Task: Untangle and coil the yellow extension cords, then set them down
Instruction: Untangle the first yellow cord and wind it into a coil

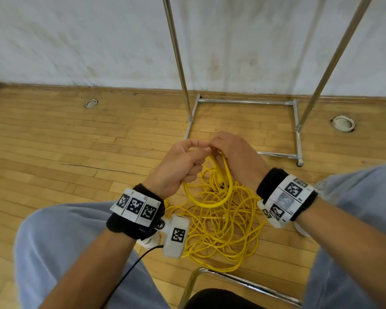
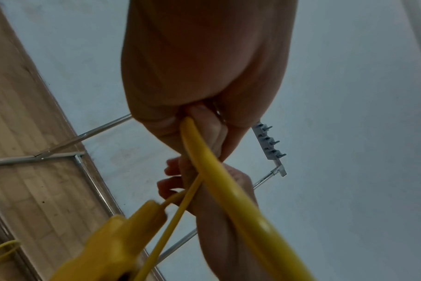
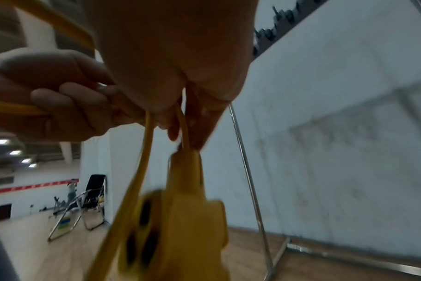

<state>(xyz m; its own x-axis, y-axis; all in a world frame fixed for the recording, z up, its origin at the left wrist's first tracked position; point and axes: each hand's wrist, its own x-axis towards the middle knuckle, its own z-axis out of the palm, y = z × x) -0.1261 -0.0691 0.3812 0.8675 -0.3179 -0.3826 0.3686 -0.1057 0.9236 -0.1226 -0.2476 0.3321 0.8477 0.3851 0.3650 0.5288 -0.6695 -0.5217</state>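
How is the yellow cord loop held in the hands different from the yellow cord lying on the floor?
The held loop hangs in the air as one smooth curve and looks thick; the floor pile lies tangled in many crossing strands and looks thinner. Both hands grip the held loop; neither touches the floor pile. Both are yellow.

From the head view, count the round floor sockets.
2. One floor socket lies left of the rack, near the wall; the other lies right of it. Legs and cords may hide more.

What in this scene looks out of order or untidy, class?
The thin yellow cords lie in a loose tangle on the wooden floor, loops crossing at random. Only one thick loop hangs neatly from the left hand and right hand.
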